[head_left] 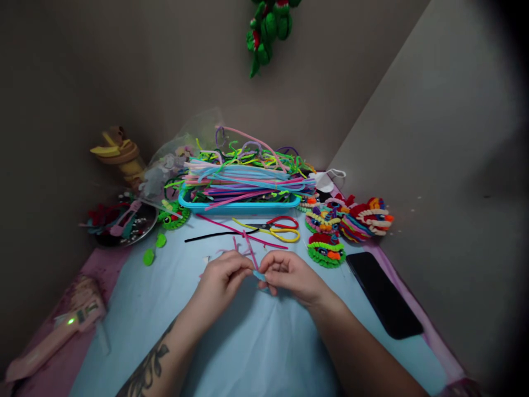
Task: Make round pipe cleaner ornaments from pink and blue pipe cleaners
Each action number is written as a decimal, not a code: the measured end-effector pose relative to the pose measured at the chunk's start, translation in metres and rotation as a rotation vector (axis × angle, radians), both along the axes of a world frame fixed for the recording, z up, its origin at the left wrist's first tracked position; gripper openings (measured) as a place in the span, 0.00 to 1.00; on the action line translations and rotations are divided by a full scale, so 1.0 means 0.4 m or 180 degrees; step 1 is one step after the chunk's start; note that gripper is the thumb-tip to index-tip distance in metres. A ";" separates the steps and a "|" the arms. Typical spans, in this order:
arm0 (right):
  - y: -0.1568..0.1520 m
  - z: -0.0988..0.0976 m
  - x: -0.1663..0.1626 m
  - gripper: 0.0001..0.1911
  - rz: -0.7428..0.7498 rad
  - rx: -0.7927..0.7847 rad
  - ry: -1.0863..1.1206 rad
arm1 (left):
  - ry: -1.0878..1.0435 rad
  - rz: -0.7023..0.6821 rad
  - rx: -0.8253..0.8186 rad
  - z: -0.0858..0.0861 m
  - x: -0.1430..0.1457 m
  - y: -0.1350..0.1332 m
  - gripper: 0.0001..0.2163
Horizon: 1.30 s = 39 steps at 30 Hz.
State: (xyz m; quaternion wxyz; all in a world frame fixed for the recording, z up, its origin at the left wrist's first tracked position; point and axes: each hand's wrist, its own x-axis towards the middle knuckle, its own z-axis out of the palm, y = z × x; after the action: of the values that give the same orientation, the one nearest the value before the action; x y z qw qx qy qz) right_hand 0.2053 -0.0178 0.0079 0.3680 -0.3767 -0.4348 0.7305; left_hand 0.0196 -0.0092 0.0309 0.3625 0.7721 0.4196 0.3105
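Low over the middle of the cloth, my left hand and my right hand meet fingertip to fingertip. Between them is a short light blue piece of pipe cleaner, pinched by both; part of it is hidden by the fingers. A pink pipe cleaner reaches up from the same spot, and whether it is joined to the blue piece I cannot tell. Just beyond lie a longer magenta pipe cleaner, a black one and scissors with red and yellow handles.
A blue tray heaped with pipe cleaners stands at the back. Colourful fuzzy figures and a black phone are on the right. At left are a metal bowl, green pieces and a pink glue gun with a lit green light.
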 end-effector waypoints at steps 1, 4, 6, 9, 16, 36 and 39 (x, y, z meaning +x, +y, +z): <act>0.000 0.001 0.000 0.14 0.0053 -0.0012 -0.0007 | 0.0001 -0.0044 0.0024 0.000 0.000 -0.001 0.07; -0.001 0.008 -0.001 0.15 0.0128 0.0077 -0.0172 | 0.0036 -0.0170 0.0111 -0.001 0.001 -0.004 0.08; -0.002 0.014 -0.004 0.13 0.0083 0.0236 -0.0388 | 0.0112 -0.0181 0.0185 0.000 0.001 -0.007 0.08; -0.003 0.020 -0.010 0.10 -0.0039 0.0584 -0.0738 | 0.0277 -0.0150 0.0293 0.002 0.000 -0.012 0.09; -0.003 0.012 -0.022 0.06 -0.0334 0.1139 -0.1126 | 0.0564 0.0016 0.0667 -0.001 -0.002 -0.024 0.09; -0.027 -0.010 -0.034 0.07 -0.1221 0.3243 -0.2471 | -0.0886 0.0243 -0.1780 -0.016 0.013 -0.010 0.11; -0.026 -0.003 -0.042 0.03 -0.1609 0.2639 -0.2276 | -0.0758 0.0377 -0.1445 -0.011 0.015 -0.013 0.11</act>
State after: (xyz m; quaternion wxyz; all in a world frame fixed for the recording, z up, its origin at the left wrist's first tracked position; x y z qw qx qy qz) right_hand 0.1886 -0.0283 0.0067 0.4775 -0.5158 -0.6771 0.2180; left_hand 0.0258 -0.0142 0.0263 0.5543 0.6031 0.4775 0.3177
